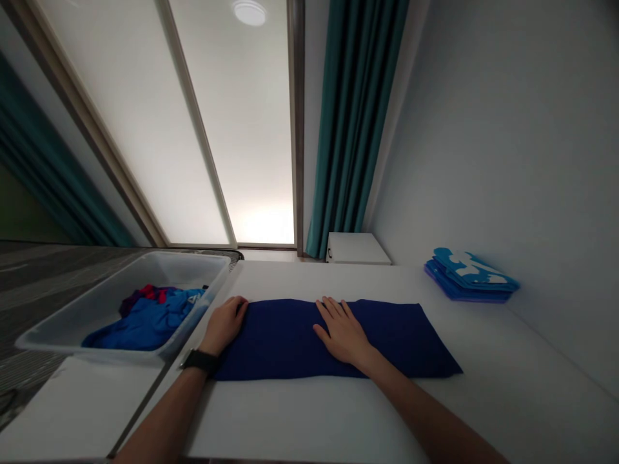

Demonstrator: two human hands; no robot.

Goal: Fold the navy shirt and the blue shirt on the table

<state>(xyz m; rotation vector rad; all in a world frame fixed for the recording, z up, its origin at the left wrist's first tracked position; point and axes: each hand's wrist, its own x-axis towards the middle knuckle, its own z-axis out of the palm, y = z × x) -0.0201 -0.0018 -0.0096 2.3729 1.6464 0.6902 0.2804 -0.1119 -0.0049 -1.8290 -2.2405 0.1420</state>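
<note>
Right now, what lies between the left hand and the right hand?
In the head view, a flat dark blue cloth lies between the left hand and the right hand.

A long folded cloth (309, 338) lies on the table (309, 419), the left hand (224, 326) at its left end, the right hand (342, 332) on its middle. Left of it sits a tub (120, 303) holding clothes (149, 320); a folded stack (469, 277) lies behind and rightward, beside the wall (483, 148).

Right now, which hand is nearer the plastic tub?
Left. The left hand is on the end of the navy cloth beside the tub; the right hand lies farther off, mid-cloth.
</note>
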